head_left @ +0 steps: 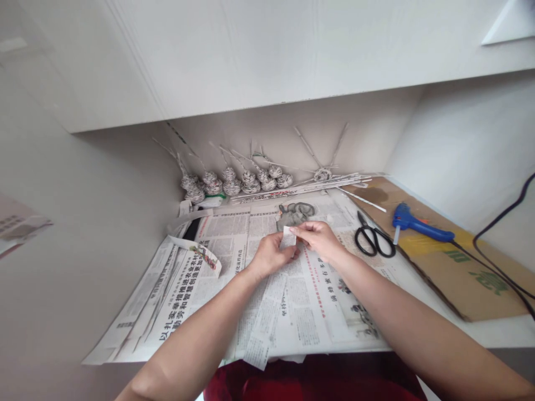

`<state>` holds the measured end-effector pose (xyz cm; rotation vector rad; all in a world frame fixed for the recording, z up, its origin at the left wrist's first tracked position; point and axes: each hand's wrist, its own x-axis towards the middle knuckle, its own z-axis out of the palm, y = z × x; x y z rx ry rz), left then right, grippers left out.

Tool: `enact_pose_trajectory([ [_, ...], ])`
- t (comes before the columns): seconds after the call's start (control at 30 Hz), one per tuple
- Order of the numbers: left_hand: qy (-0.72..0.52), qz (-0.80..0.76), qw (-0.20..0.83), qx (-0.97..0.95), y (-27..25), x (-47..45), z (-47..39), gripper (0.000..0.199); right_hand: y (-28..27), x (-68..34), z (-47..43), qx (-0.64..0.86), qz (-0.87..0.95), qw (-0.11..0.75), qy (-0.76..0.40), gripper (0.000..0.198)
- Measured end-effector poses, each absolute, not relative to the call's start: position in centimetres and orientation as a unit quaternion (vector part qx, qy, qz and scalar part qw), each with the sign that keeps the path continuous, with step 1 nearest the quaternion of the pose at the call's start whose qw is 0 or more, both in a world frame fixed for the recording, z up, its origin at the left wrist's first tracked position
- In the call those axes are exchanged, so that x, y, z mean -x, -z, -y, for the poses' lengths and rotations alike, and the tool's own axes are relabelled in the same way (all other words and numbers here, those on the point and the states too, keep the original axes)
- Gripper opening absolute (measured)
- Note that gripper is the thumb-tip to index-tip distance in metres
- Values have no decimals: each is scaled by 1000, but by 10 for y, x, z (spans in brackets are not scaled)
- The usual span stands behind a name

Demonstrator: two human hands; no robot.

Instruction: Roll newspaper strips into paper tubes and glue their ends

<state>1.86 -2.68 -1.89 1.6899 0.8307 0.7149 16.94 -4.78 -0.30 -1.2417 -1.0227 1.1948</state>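
Between my two hands is a narrow strip of newspaper point(288, 238), its top end standing up pale between my fingers. My left hand point(271, 255) is closed around the strip's left side, thumb uppermost. From the right, my right hand point(318, 238) pinches the strip's upper edge with thumb and fingertips. A loose newspaper strip point(263, 317) runs below my left hand down over the table's front edge; whether it joins the held piece I cannot tell. Newspaper sheets point(225, 234) lie spread under both hands.
Black-handled scissors point(374, 236) lie right of my hands. Beyond them a blue glue gun point(420, 223) rests on cardboard point(463, 278), its cord trailing right. Along the back wall stand several woven paper gourds point(251, 181) and rolled paper sticks point(309, 186). A white panel point(267, 55) overhangs the table.
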Motion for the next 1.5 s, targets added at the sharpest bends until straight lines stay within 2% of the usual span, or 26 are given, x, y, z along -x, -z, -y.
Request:
enact_pose_trajectory([
  [0.13,-305,-352,533,-707,17,-19,28,24,2,-165,50,512,423,553,-503,37],
  [0.33,-297,-344,630,-630,11,-21,30,36,7,-170,46,511,454,560,-468,40],
  [0.47,-308,-366,642,-599,11,-21,26,41,5,-180,44,517,477,529,-474,39],
  [0.6,-316,-370,636,-600,13,-21,25,41,4,-182,46,513,511,484,-492,36],
  [0.77,-310,-357,638,-608,14,-21,26,38,5,-180,46,517,487,501,-494,35],
  [0.97,-302,-370,643,-599,12,-21,26,37,1,-180,47,511,472,483,-531,32],
  [1.17,-306,-377,635,-601,14,-22,27,33,5,-180,46,526,499,478,-496,34],
  [1.5,-299,-367,649,-595,14,-20,25,40,-1,-183,47,497,486,470,-544,30],
])
